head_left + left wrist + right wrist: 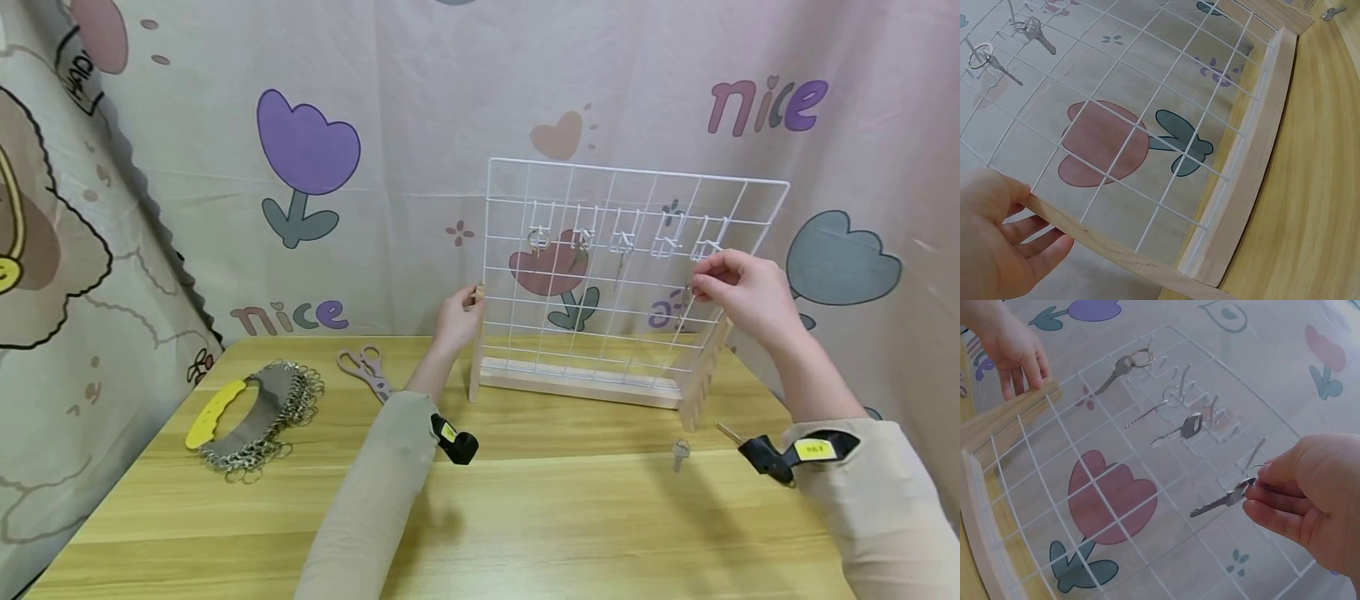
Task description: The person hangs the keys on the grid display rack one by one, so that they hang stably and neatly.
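Observation:
A white wire grid rack [585, 317] with a wooden base stands on the table. My left hand [459, 318] grips the top of its left wooden side piece [1110, 247], thumb above and fingers below. On the grid's hooks hang three keys, seen in the right wrist view: one key [1115, 373] by the left edge, a thin key [1144, 414] beside it, and a third key [1179, 432]. My right hand [750, 300] pinches the ring end of another key [1219, 501] between thumb and fingers, close to the rightmost hook [1259, 451]. The key's blade points away from the fingers.
A loose key [680, 454] lies on the table before the rack. Scissors [365, 371] lie left of the rack. Further left is a curved metal plate with a yellow handle [215, 414] and many metal rings [300, 396]. A printed curtain [420, 125] hangs behind the table.

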Motion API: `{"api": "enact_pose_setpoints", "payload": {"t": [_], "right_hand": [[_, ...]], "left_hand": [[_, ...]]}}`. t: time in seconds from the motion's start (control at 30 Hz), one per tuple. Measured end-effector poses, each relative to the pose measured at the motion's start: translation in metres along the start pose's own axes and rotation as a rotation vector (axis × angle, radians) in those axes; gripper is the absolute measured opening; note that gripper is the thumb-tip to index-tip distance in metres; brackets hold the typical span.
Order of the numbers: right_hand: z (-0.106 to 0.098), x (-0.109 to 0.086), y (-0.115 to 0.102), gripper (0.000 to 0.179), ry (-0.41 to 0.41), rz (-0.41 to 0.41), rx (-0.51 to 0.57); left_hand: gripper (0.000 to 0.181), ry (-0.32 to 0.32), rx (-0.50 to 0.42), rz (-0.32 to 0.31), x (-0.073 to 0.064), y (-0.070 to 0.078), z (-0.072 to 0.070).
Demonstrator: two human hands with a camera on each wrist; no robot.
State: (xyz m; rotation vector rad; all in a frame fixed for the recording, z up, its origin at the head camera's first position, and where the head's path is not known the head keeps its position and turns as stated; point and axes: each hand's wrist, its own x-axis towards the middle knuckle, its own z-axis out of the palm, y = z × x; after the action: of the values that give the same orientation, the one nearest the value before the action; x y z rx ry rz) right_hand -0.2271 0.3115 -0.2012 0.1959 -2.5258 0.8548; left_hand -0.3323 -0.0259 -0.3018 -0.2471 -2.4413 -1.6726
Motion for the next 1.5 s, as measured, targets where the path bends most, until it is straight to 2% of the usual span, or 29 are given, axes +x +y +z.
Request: {"api": "enact_pose_setpoints", "payload": {"t": [0.37,0.77,1.07,1.3,1.5], "right_hand": [[-0.001,0.013,-0.018,0.026,0.072,0.007,0.038],[0.006,0.024,-0.024,0.029,0.122,0.029,0.032],[0.014,0.025,-0.021,0.022,0.119,0.027,0.035],[0.016,0.026,-0.019,0.025,0.115,0.036,0.064],[0.017,0.021,-0.014,0.028,0.093,0.053,0.048]], "left_hand": [[0.044,0.0,0.01,-0.013,-0.001,0.001,-0.001],[0.044,-0.007,0.004,-0.015,-0.002,0.001,-0.001],[0.044,-0.01,-0.007,-0.021,-0.001,0.0,0.0],[0.044,-0.011,-0.008,-0.016,0.0,0.0,0.0],[0.045,-0.015,-0.016,-0.008,-0.001,0.0,-0.001]]}}
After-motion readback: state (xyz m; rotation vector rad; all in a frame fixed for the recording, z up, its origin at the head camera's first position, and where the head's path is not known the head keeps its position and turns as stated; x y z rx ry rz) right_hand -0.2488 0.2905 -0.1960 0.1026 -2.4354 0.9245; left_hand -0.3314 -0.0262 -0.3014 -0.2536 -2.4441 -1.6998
